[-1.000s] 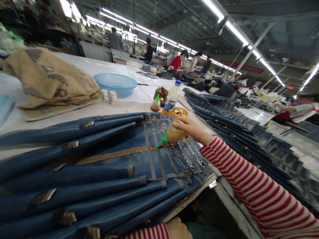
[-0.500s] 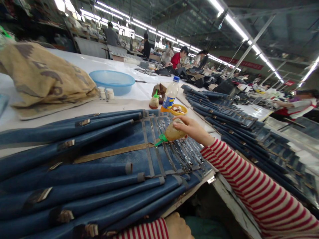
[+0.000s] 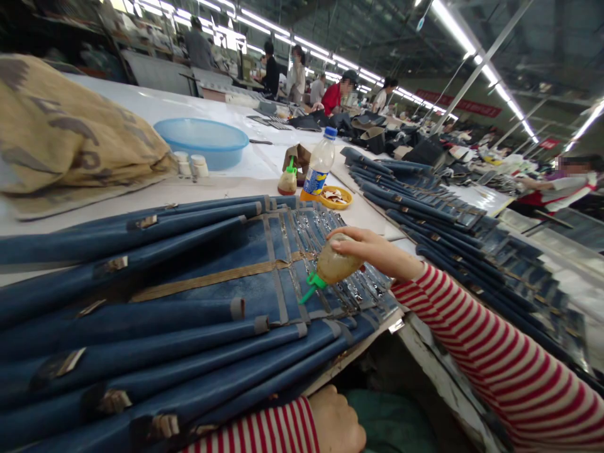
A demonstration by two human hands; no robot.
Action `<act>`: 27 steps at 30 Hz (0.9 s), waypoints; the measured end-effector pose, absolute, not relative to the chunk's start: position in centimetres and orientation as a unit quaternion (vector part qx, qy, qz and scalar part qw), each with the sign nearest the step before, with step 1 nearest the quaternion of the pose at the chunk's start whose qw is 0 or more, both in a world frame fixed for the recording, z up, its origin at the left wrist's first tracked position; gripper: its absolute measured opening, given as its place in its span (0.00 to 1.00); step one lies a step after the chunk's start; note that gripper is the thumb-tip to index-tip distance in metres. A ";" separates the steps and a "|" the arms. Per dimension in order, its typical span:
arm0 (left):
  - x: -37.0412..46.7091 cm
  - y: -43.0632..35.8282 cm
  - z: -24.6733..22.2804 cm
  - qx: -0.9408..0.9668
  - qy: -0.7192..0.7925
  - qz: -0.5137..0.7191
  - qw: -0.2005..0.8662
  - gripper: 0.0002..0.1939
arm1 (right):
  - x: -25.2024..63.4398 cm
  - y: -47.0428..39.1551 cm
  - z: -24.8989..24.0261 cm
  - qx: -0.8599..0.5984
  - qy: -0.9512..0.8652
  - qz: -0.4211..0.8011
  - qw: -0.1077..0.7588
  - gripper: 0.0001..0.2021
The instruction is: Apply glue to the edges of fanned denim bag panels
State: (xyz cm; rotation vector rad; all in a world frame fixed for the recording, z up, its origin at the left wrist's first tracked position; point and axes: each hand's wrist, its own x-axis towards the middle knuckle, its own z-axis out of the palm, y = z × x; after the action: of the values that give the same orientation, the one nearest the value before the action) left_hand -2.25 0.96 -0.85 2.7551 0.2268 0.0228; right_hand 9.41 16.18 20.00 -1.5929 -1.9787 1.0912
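My right hand [image 3: 372, 246] is closed around a squeeze bottle [image 3: 336, 261] of cloudy, brownish liquid. The bottle is tilted, its green nozzle [image 3: 310, 288] pointing down to the left at a grey strip on a blue leather-like piece [image 3: 231, 264]. Wet, shiny glue-like lines [image 3: 344, 286] cover the overlapped edges under and behind the bottle. At the bottom, my left hand [image 3: 337, 420] is curled into a fist beside the table's near edge; its fingertips are hidden, so whatever it may hold is out of sight. Rolled blue pieces [image 3: 179, 343] lie in front of that hand.
Behind the pieces stand a drink bottle [image 3: 319, 167], a second green-tipped squeeze bottle [image 3: 287, 179], a yellow dish [image 3: 336, 197] and a blue basin [image 3: 202, 145]. Camouflage cloth [image 3: 75, 138] lies left. More blue pieces [image 3: 425, 220] line the right. Several people work farther back.
My right hand has brought the squeeze bottle nearer along the grey strip, and the nozzle now points more steeply down. The wet line on that strip is longer. My left hand stays curled.
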 end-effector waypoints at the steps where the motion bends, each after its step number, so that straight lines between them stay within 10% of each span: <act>1: -2.3 0.9 -0.7 0.979 0.081 0.008 0.185 0.11 | 9.5 15.9 20.0 -0.560 -0.698 0.406 0.184 0.19; 27: -3.0 1.6 3.4 0.975 0.091 -0.072 0.188 0.08 | 10.2 14.0 19.4 -0.555 -0.666 0.432 0.248 0.19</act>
State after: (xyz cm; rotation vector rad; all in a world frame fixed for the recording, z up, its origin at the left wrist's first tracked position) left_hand -2.97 1.55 3.44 2.7434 0.2564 -0.2035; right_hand 10.16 13.97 19.42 -1.5125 -1.8166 1.1787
